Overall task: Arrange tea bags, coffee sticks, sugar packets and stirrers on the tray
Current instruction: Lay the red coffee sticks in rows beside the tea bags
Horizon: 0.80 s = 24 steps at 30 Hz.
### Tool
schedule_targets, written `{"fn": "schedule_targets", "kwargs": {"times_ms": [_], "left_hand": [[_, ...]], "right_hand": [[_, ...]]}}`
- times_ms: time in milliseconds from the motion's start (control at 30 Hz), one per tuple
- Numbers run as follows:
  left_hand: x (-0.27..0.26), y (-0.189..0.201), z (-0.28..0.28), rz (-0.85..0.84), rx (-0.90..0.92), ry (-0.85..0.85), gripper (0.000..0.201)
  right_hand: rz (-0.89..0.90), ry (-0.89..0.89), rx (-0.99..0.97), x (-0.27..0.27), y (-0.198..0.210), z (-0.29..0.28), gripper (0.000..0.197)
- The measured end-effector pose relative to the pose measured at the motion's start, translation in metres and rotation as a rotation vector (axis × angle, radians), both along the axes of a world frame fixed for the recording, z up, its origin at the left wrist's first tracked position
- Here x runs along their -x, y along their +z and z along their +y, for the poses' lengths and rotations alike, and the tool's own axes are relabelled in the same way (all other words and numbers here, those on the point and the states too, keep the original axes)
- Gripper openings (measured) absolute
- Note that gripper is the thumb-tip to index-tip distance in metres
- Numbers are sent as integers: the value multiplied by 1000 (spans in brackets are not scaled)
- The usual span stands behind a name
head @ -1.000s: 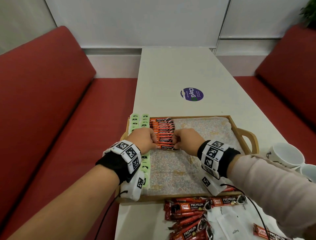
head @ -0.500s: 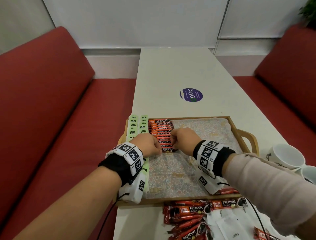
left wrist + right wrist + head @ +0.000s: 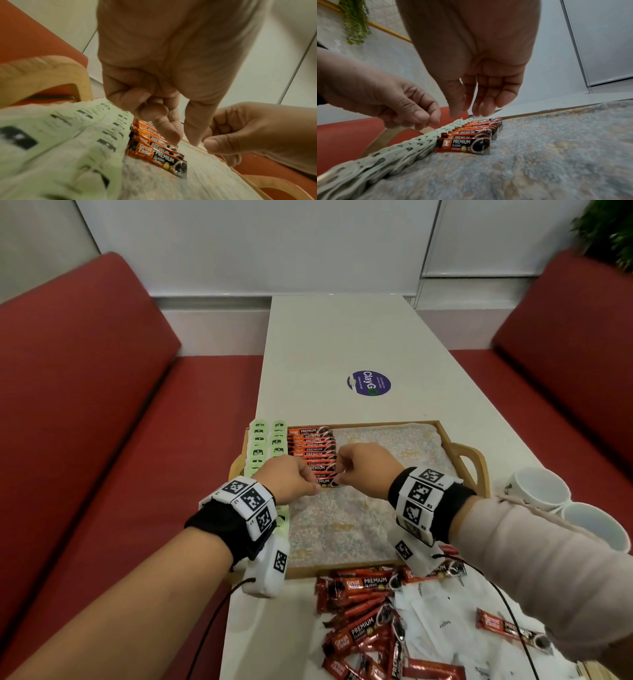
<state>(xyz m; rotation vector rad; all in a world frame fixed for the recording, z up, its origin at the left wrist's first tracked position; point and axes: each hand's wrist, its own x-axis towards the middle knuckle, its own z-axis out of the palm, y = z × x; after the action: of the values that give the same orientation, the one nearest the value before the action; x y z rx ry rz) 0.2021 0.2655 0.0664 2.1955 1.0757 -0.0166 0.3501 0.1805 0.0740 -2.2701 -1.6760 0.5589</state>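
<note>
A wooden tray point(image 3: 448, 440) lined with a flowered cloth point(image 3: 342, 522) holds two columns of green tea bags point(image 3: 260, 440) at its left. Beside them runs a row of red coffee sticks point(image 3: 313, 443). The nearest stick point(image 3: 462, 144) lies flat at the row's near end. My left hand point(image 3: 185, 139) hovers just over the row, thumb and forefinger pointing down, holding nothing. My right hand point(image 3: 467, 112) hangs above the row's right ends with loose, empty fingers. In the head view both hands point(image 3: 294, 477) point(image 3: 366, 470) cover part of the row.
Loose coffee sticks point(image 3: 359, 611) and white sugar packets point(image 3: 438, 621) are heaped on the table in front of the tray. Two white cups point(image 3: 537, 487) stand to the right. A purple sticker point(image 3: 369, 383) lies beyond the tray. Red benches flank the table.
Earlier both hands pinched the ends of the nearest coffee stick. Now the fingers are off it and it lies in the row.
</note>
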Motion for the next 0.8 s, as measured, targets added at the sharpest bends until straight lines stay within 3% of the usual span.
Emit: {"fn": "schedule_targets", "kwargs": {"times_ms": [433,600,800], "left_hand": [[35,6,-82,-44,42,-36,10],[47,-4,-111,23,32,-81,9],[52,-11,-133,57,61,-120,9]], "right_hand": [[19,115,123,33,15,-95,20],[-43,206,285,47,13,-132,40],[-150,313,400,65,-2,-157,82]]}}
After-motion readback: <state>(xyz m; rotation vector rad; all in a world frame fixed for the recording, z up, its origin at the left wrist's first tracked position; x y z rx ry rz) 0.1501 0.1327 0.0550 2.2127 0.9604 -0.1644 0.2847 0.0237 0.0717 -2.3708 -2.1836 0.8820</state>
